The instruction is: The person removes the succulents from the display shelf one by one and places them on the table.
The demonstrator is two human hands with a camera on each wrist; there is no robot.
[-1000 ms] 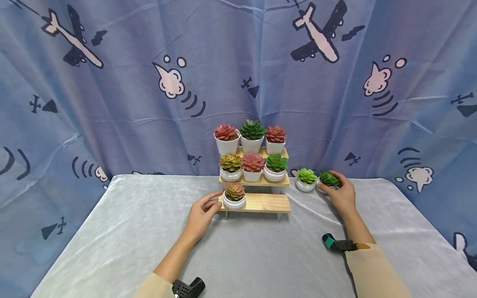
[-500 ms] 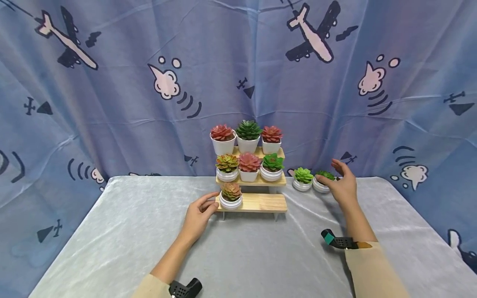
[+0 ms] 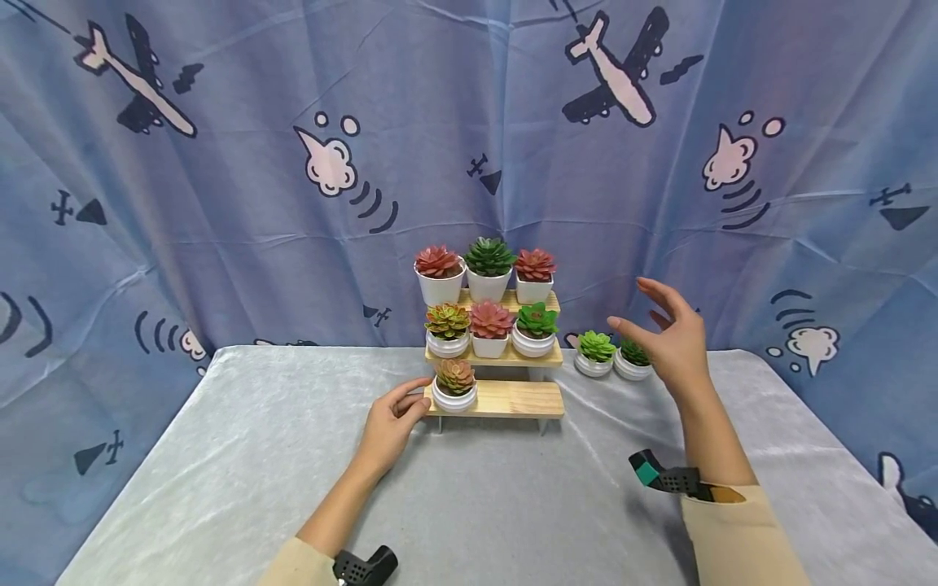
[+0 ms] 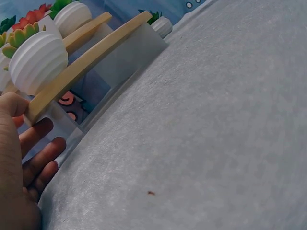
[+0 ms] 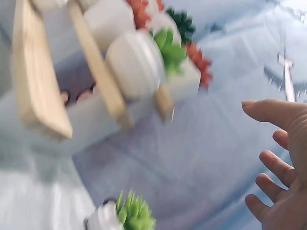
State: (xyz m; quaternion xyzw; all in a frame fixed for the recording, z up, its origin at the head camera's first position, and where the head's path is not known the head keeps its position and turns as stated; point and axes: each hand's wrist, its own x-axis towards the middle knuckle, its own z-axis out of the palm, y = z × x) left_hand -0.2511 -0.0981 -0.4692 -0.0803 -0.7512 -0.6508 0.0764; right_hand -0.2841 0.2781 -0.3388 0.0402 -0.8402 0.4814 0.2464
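Observation:
My left hand [image 3: 388, 427] pinches the left end of the lowest board of a three-step wooden plant stand [image 3: 523, 399]; in the left wrist view its thumb [image 4: 12, 103] lies at the board's end with fingers below. Close by on that board sits an orange succulent [image 3: 454, 382] in a round white pot. My right hand [image 3: 677, 342] is in the air with fingers spread and holds nothing. Below and left of it, a dark green succulent [image 3: 632, 362] in a white pot stands on the table beside a light green succulent [image 3: 595, 352].
The middle board carries a yellow-green succulent [image 3: 447, 330], a pink succulent [image 3: 490, 327] and a green succulent [image 3: 535, 329]. Two red succulents flank a dark green succulent [image 3: 489, 264] on top. A grey-white cloth [image 3: 513, 505] covers the table; a blue printed curtain [image 3: 440, 146] hangs behind.
My right hand has let go of the dark green succulent's pot and risen above it, leaving the pot on the table. My left hand stays at the stand.

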